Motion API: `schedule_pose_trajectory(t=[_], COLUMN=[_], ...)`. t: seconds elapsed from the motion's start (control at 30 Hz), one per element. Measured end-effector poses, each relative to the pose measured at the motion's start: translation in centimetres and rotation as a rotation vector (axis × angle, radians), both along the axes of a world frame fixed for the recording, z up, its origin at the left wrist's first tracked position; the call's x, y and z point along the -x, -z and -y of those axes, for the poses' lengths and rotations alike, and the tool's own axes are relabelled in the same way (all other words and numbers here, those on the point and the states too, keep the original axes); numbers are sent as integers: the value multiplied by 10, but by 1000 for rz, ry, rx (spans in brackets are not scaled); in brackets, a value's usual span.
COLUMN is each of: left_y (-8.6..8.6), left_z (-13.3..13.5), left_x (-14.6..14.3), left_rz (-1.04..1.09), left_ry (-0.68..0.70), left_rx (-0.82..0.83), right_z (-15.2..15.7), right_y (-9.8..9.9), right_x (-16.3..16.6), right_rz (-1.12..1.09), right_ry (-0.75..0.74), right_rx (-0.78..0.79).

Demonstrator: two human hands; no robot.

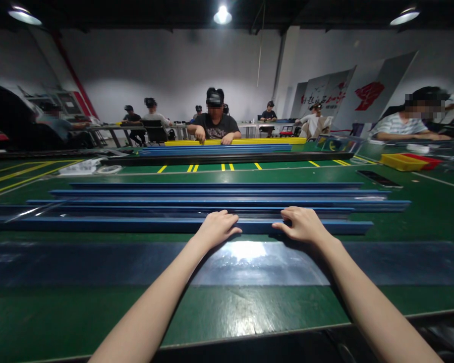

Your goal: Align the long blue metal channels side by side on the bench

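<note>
Gripping nearest long blue profile (256, 227) with left hand (218, 228) and right hand (303, 225), both curled over its top edge. Lying on green table (83, 315), just beyond flat translucent plastic strip (109, 264), nearer than other parallel blue profiles (212, 193) and smartphone (379, 179).

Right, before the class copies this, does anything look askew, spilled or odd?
The blue rails have staggered right ends, so they look uneven; a phone lies near those ends, seemingly odd among workpieces. No spill or damage shows.

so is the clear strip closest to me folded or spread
Spread: the clear plastic strip lies flat across the green tabletop, with no fold showing.
</note>
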State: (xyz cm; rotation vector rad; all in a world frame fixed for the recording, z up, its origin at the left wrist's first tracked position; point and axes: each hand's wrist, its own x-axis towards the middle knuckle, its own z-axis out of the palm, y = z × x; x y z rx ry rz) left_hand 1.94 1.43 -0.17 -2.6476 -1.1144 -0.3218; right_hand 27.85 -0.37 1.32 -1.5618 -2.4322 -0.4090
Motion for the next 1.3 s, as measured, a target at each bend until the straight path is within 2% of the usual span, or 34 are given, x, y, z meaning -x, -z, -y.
schedule_pose_trajectory(t=[0.53, 0.67, 1.03, 1.3], left_y=[-2, 0, -4, -3], left_z=[1, -1, 1, 1], left_x=[0, 1, 3, 1], left_rz=[60, 122, 324, 310], left_ry=[-23, -5, -33, -41], left_rx=[46, 46, 186, 154], right_z=[0, 0, 1, 1], right_y=[-1, -1, -2, -2], right_x=[0, 0, 0, 0], right_rz=[-5, -15, -21, -11], right_ry=[7, 4, -1, -6], right_rx=[7, 10, 22, 12])
